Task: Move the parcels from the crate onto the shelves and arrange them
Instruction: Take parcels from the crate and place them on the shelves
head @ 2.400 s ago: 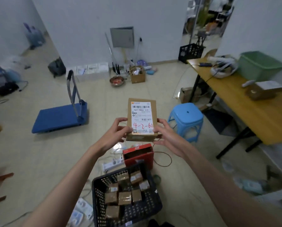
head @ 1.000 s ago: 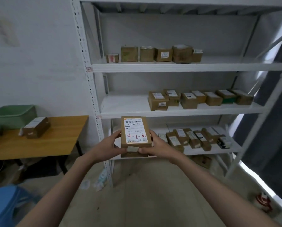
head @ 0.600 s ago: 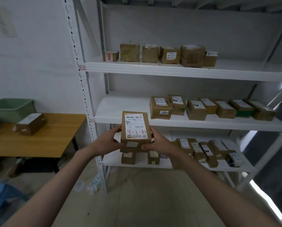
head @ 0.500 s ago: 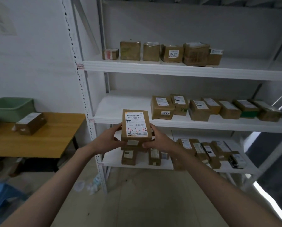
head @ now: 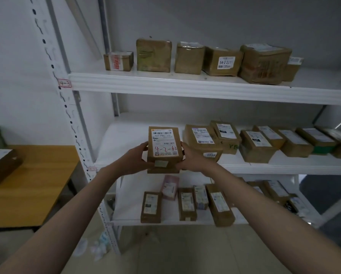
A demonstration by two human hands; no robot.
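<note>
At the middle shelf front edge: left hand and right hand grip brown parcel by its sides, label up, red "4-2-62".

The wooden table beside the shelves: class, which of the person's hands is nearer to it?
Left. The left hand grips the parcel on the side facing the wooden table; the right hand grips its far side.

Two bare forearms entered from the lower corners of the frame and narrowed toward the centre. No sleeve, cuff or glove covered either one. The left hand and right hand were bare as well, with no ring, watch or band visible on wrists or fingers.
</note>
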